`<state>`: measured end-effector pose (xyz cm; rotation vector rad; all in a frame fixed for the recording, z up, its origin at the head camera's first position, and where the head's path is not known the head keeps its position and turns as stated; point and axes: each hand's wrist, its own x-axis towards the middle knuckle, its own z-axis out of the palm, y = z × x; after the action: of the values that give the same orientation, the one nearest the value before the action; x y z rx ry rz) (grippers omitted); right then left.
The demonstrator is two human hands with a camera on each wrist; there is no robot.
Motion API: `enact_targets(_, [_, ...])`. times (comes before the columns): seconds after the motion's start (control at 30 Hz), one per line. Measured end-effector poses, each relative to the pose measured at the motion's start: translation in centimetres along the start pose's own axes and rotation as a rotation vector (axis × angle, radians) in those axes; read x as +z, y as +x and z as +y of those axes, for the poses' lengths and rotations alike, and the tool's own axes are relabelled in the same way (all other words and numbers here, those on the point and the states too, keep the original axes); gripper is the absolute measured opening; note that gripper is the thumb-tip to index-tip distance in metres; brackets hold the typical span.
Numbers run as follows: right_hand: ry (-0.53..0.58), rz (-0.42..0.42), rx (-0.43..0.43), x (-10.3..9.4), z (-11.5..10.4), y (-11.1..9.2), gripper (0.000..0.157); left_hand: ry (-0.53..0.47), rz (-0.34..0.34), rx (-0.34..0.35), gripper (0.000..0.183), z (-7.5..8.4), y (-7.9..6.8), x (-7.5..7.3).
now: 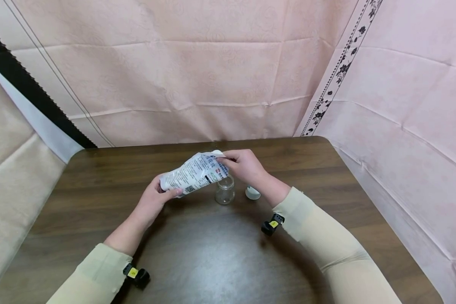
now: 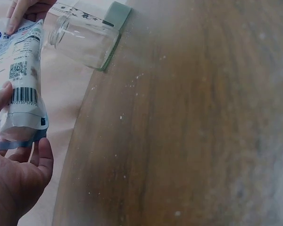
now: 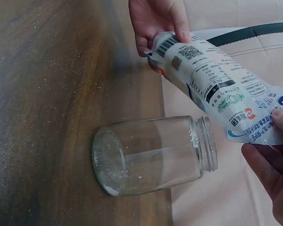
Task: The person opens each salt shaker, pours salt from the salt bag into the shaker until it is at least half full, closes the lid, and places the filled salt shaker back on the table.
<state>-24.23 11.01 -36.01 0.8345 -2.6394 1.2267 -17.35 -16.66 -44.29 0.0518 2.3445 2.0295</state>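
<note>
A printed plastic pouch (image 1: pixel 195 174) with a barcode and small text is held tilted above the table between both hands. My left hand (image 1: pixel 154 199) grips its lower end, thumb on the printed face, as the left wrist view also shows. At the raised upper end, my right hand (image 1: pixel 247 166) pinches the pouch's edge (image 3: pixel 262 129) between thumb and fingers. Just below that end stands a clear glass jar (image 1: pixel 225 195), upright and uncovered, with a threaded mouth. White grains cling inside the jar (image 3: pixel 148 155). Neither hand touches it.
Right of the jar, under my right forearm, lies a pale round lid (image 1: pixel 252 193). White specks are scattered over the brown wooden table (image 2: pixel 179 122). Pink patterned cloth (image 1: pixel 213 84) hangs behind the table's far edge and along its sides.
</note>
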Motion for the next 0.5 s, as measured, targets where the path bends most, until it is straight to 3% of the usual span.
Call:
enact_targets(0.4, [0.037,0.014,0.071,0.6,0.9,-0.5,0.014,0.002,-0.004,0.024,0.064,0.6,-0.1,-0.3])
enact_targets(0.5, [0.063,0.018,0.081,0.8,1.0,-0.6,0.014,-0.004,-0.01,0.019,0.063,1.8,-0.6,-0.3])
